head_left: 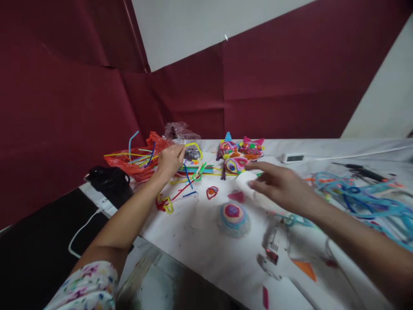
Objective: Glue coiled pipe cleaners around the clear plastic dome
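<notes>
My left hand [171,160] is closed in a pinch on a bent yellow pipe cleaner [197,148], above the pile of craft pieces. My right hand [279,185] reaches in from the right, thumb and fingers apart, beside a white rounded piece [245,181]. Between my arms sits a dome [234,217] ringed in pink, purple and blue. Behind it lies a small red-edged, eye-shaped piece [212,192]. Several colourful decorated figures [240,155] stand near my right fingertips. A white glue gun [277,258] lies in front of my right forearm.
An orange-red plastic bag [142,170] with pipe cleaners lies at the left, beside a black bundle [108,178]. Blue pipe cleaners [364,198] are heaped at the right, near a dark-handled tool [371,174]. A small white device with a display [294,158] lies at the back.
</notes>
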{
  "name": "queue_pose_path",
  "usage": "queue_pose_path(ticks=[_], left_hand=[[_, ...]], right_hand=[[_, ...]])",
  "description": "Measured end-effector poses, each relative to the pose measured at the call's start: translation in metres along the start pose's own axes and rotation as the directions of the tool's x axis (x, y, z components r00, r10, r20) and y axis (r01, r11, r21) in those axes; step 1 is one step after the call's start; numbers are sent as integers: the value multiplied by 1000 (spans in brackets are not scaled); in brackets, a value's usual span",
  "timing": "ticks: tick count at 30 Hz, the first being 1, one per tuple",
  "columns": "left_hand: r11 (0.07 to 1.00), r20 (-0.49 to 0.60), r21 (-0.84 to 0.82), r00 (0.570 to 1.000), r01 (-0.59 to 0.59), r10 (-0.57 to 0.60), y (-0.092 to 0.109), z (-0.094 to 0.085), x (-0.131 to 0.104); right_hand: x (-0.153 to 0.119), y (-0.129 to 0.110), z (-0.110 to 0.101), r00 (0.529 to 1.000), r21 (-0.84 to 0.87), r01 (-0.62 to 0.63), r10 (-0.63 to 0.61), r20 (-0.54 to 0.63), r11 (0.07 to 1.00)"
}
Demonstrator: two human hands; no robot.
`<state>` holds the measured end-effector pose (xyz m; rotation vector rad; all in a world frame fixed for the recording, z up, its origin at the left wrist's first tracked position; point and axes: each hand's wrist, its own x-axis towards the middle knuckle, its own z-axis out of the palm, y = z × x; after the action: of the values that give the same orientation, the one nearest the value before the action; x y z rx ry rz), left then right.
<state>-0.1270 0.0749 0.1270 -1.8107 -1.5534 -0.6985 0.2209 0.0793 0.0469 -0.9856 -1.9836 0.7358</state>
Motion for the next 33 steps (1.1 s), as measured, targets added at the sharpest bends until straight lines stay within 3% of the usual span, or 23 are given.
queue_pose_path(ticks=[1, 5, 7, 9, 11, 13, 17, 21, 26, 33], left_hand=[[999, -10, -25, 1000, -25, 24, 8, 5, -4], [991, -47, -101, 995, -87, 83, 26, 13, -17], [990, -79, -119, 995, -76, 67, 23, 4, -21], [993, -140, -121, 990, -11, -6, 11, -11, -22], [992, -211, -107, 973, 72, -94, -5, -29, -22], [991, -275, 54, 956, 125, -105, -19, -41, -23], [988, -126, 135, 991, 71, -54, -27, -39, -33], [988, -24, 145, 999, -44, 48, -18, -24, -42], [985, -42, 162, 997, -60, 67, -30, -26, -44], [989, 22, 137, 998, -61, 59, -57, -27, -53]], right_hand=[[22, -11, 20, 996, 114, -82, 76, 54, 990], [103, -34, 106, 972, 198, -152, 110, 208, 968], [129, -31, 135, 955, 228, -183, 118, 272, 956], [146, -25, 150, 947, 265, -192, 108, 301, 945], [157, -22, 154, 953, 301, -182, 93, 288, 936], [163, -27, 153, 968, 335, -147, 66, 243, 931], [175, -60, 156, 982, 422, -9, -71, 173, 907], [189, -84, 173, 952, 435, 30, -159, 263, 900], [191, -64, 172, 931, 390, -35, -111, 346, 920], [167, -28, 126, 866, 473, -129, -133, 482, 872]])
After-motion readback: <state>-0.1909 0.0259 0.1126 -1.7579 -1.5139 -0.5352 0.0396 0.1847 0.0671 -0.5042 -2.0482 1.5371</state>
